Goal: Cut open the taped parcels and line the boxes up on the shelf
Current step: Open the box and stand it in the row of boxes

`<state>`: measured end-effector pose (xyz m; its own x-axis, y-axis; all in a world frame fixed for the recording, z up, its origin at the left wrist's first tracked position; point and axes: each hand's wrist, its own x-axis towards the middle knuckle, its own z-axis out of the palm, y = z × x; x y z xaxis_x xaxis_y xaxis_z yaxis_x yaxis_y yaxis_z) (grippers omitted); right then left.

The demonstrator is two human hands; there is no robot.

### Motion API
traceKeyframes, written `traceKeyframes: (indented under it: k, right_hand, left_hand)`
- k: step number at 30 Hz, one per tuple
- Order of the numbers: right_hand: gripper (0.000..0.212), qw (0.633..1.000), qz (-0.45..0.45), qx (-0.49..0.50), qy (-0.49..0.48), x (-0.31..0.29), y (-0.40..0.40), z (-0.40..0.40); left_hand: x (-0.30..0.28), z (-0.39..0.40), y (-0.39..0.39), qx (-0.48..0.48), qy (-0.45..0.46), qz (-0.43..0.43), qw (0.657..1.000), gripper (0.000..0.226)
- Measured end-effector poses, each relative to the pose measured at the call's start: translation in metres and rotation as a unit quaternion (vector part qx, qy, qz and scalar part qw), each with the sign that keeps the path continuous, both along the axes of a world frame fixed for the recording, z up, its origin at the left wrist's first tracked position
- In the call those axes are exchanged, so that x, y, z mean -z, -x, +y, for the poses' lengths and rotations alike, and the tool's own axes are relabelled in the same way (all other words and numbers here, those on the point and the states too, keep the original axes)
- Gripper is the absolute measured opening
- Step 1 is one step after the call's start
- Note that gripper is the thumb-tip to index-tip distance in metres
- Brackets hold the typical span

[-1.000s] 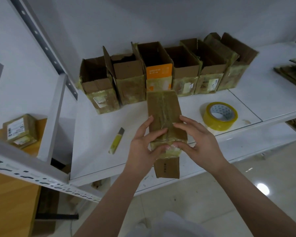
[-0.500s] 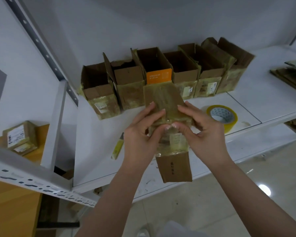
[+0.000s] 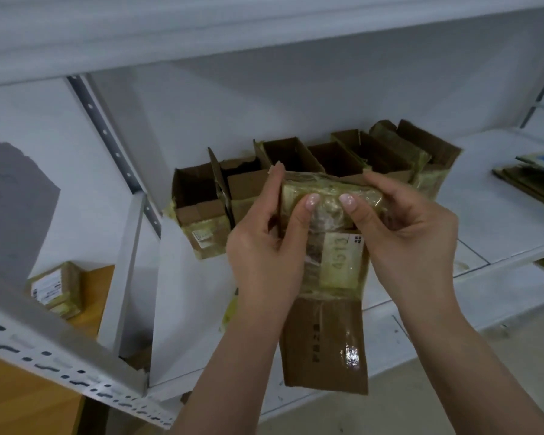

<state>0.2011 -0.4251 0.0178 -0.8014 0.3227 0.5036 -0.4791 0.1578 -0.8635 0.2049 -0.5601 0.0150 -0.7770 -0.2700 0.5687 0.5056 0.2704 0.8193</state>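
1. Since a second ago we have lifted the taped parcel (image 3: 324, 277) off the shelf (image 3: 182, 309) and turned it up on end; it now sits higher in our view, in front of the row of opened boxes (image 3: 201, 202), and the tape roll and the yellow cutter that lay on the shelf earlier are now hidden or barely showing behind our arms.
2. Our left hand (image 3: 264, 246) grips the parcel's upper left side, fingers reaching up along its left edge and the thumb pressed on the top face.
3. Our right hand (image 3: 412, 227) grips the upper right side, fingers curled round the far edge and the thumb pressed on the top face near the left thumb.
4. Between our hands the parcel stands roughly upright in the air, clear of the shelf, with its taped top end under our thumbs, a pale label with handwritten digits below them, and a bare cardboard flap hanging at the bottom.
5. Behind it the opened boxes stand side by side against the back of the shelf, flaps up.
6. Off to the left, another small taped parcel (image 3: 55, 288) with a white label lies on a wooden surface (image 3: 19, 400) beyond the shelf post (image 3: 123, 268).
7. On the far right of the shelf lies a pile of flattened cardboard (image 3: 528, 180).
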Motion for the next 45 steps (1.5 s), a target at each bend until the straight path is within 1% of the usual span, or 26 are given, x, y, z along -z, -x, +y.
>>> traceKeyframes:
  k: [8,12,15,17,19,20,21,23,25,27,29,31,33,35,36,38,40,42,44,45]
  right_hand:
    - [0.05,0.999,0.022,0.028,0.031,-0.013,-0.007,-0.004]
    - [0.05,0.999,0.02,0.041,0.029,-0.012,-0.01,-0.004]
    - [0.046,0.999,0.014,0.037,0.037,-0.011,-0.011,-0.002]
    - [0.042,0.999,0.009,0.033,0.041,-0.011,-0.011,0.002]
    - [0.04,0.999,0.007,0.029,0.044,-0.011,-0.012,0.005]
    - [0.04,0.999,0.008,0.024,0.045,-0.012,-0.013,0.006]
    - [0.04,0.999,0.008,0.018,0.045,-0.012,-0.014,0.006]
    - [0.039,0.999,0.006,0.014,0.04,-0.013,-0.016,0.005]
    - [0.04,0.999,0.001,0.018,0.028,-0.015,-0.018,0.004]
    - [0.044,1.0,0.0,0.021,0.016,-0.015,-0.018,0.004]
    - [0.049,1.0,0.001,0.017,0.008,-0.014,-0.018,0.004]
    - [0.051,1.0,0.003,0.004,0.001,-0.012,-0.018,0.003]
    - [0.05,1.0,0.012,-0.004,-0.009,-0.01,-0.018,0.005]
    - [0.048,1.0,0.024,-0.014,-0.006,-0.009,-0.018,0.004]
    - [0.047,0.999,0.03,-0.014,-0.007,-0.009,-0.018,0.004]
    - [0.045,0.999,0.044,-0.004,-0.024,-0.008,-0.016,0.002]
    - [0.042,0.998,0.047,-0.012,-0.034,-0.009,-0.015,0.003]
    - [0.041,0.998,0.033,-0.06,-0.016,-0.012,-0.015,0.008]
    - [0.044,0.994,0.009,-0.11,0.013,-0.013,-0.014,0.014]
    - [0.044,0.993,-0.001,-0.119,0.017,-0.014,-0.012,0.016]
  left_hand:
    - [-0.01,0.007,-0.002,-0.013,0.025,0.013,1.0,0.054]
    - [-0.012,0.008,-0.002,-0.016,0.033,0.016,0.999,0.046]
    - [-0.012,0.006,-0.004,-0.004,0.073,0.01,0.997,0.051]
    - [-0.015,0.002,-0.008,0.034,0.085,0.002,0.996,0.06]
    - [-0.018,-0.004,-0.011,0.091,0.031,-0.024,0.995,0.06]
    - [-0.019,-0.006,-0.011,0.11,-0.001,-0.042,0.993,0.057]
    - [-0.019,-0.007,-0.011,0.118,-0.015,-0.061,0.991,0.055]
    - [-0.021,-0.006,-0.01,0.124,0.02,-0.081,0.989,0.056]
    - [-0.022,-0.004,-0.011,0.123,0.073,-0.066,0.987,0.055]
    - [-0.023,-0.002,-0.01,0.104,0.102,-0.042,0.988,0.042]
    - [-0.022,-0.001,-0.008,0.065,0.121,-0.025,0.99,0.036]
    - [-0.021,0.0,-0.009,0.054,0.112,-0.016,0.992,0.035]
    - [-0.02,0.001,-0.011,0.077,0.078,-0.016,0.994,0.035]
    - [-0.019,0.002,-0.012,0.09,0.057,-0.019,0.994,0.041]
    - [-0.018,0.003,-0.012,0.085,0.062,-0.016,0.994,0.042]
    - [-0.018,0.005,-0.012,0.068,0.071,-0.005,0.995,0.037]
    - [-0.019,0.005,-0.011,0.063,0.058,0.009,0.996,0.033]
    - [-0.02,0.0,-0.008,0.06,0.051,0.008,0.997,0.033]
    - [-0.021,-0.005,-0.007,0.069,0.024,-0.016,0.997,0.031]
    - [-0.022,-0.006,-0.008,0.08,0.007,-0.029,0.996,0.03]
